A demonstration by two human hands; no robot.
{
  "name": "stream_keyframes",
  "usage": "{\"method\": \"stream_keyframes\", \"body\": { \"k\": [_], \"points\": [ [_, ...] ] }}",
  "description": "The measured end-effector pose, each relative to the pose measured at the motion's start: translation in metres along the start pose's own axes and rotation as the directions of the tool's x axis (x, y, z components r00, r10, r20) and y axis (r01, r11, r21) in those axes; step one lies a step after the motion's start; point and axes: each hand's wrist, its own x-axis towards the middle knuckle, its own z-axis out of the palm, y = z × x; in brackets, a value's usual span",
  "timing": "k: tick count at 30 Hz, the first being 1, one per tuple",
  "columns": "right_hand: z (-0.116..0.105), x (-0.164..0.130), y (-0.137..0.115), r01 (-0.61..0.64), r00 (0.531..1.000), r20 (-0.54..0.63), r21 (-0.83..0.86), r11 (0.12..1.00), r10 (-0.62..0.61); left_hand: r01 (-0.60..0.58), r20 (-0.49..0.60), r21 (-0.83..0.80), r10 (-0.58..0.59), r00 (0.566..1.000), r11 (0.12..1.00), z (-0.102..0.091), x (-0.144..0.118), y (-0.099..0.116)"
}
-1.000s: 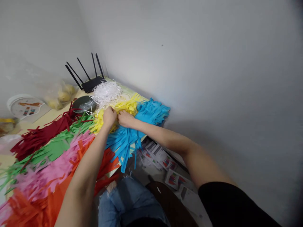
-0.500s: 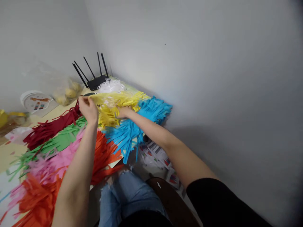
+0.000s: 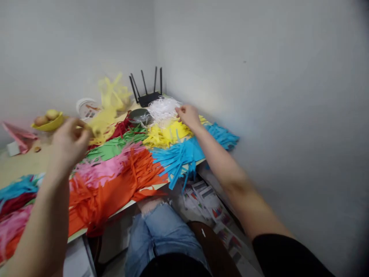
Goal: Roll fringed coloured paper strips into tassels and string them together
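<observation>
Yellow fringed paper (image 3: 111,100), blurred, limp strips dangling, lifted above table's (image 3: 17,169) left side, pinched in left hand (image 3: 69,140). Right hand (image 3: 188,115), fingers loosely curled, holding nothing, rests at white shreds (image 3: 163,107) w/ yellow pile (image 3: 165,134) beneath.

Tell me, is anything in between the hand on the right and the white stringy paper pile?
Nothing visible stands between them. The right hand is right at the edge of the white shredded paper, fingers seemingly touching it, above the yellow fringed paper. The left hand, blurred, holds a yellow fringed sheet off to the side.
</observation>
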Motion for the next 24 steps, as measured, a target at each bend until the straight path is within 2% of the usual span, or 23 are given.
{"method": "stream_keyframes", "body": {
  "k": [1,2,3,4,5,6,7,8,10,12,15,18,21,24],
  "points": [
    [0.005,-0.021,-0.016,0.154,0.988,-0.014,0.018,0.988,-0.154,-0.004,0.056,0.030,0.002,0.998,1.000,-0.002,-0.018,0.005],
    [0.011,-0.045,-0.034,0.435,0.900,-0.057,0.037,0.900,-0.433,-0.014,0.099,0.036,0.010,0.995,0.999,-0.002,-0.033,0.010],
    [0.018,-0.071,-0.052,0.681,0.733,-0.056,0.057,0.730,-0.678,-0.032,0.137,0.030,0.028,0.990,0.999,-0.003,-0.046,0.015],
    [0.025,-0.095,-0.070,0.832,0.552,-0.008,0.068,0.551,-0.834,-0.061,0.170,0.016,0.058,0.984,0.998,-0.003,-0.056,0.019],
    [0.033,-0.117,-0.087,0.910,0.400,0.065,0.085,0.405,-0.914,-0.091,0.194,-0.002,0.090,0.977,0.996,-0.004,-0.065,0.021],
    [0.040,-0.136,-0.101,0.946,0.291,0.157,0.100,0.308,-0.944,-0.123,0.216,-0.021,0.124,0.968,0.992,-0.006,-0.073,0.022],
    [0.047,-0.150,-0.114,0.957,0.237,0.250,0.104,0.270,-0.939,-0.152,0.239,-0.037,0.157,0.958,0.988,-0.009,-0.080,0.022],
    [0.053,-0.160,-0.124,0.956,0.224,0.344,0.102,0.274,-0.912,-0.173,0.253,-0.057,0.182,0.950,0.983,-0.013,-0.086,0.020],
    [0.059,-0.169,-0.139,0.938,0.255,0.496,0.084,0.337,-0.830,-0.173,0.245,-0.084,0.189,0.951,0.981,-0.020,-0.097,0.011],
    [0.058,-0.171,-0.149,0.921,0.278,0.560,0.075,0.381,-0.781,-0.134,0.206,-0.088,0.150,0.967,0.987,-0.026,-0.104,-0.004],
    [0.053,-0.173,-0.159,0.919,0.300,0.523,0.066,0.389,-0.797,-0.089,0.188,-0.143,0.115,0.975,0.986,-0.030,-0.109,-0.027],
    [0.052,-0.175,-0.166,0.895,0.341,0.546,0.060,0.441,-0.765,-0.045,0.178,-0.312,0.105,0.979,0.949,-0.031,-0.110,-0.041],
    [0.056,-0.173,-0.165,0.817,0.374,0.600,0.149,0.557,-0.708,0.029,0.148,-0.495,0.051,0.988,0.868,-0.031,-0.112,-0.047],
    [0.059,-0.169,-0.155,0.729,0.394,0.563,0.291,0.620,-0.727,0.100,0.143,-0.643,-0.010,0.990,0.760,-0.027,-0.117,-0.050]
  ]
}}
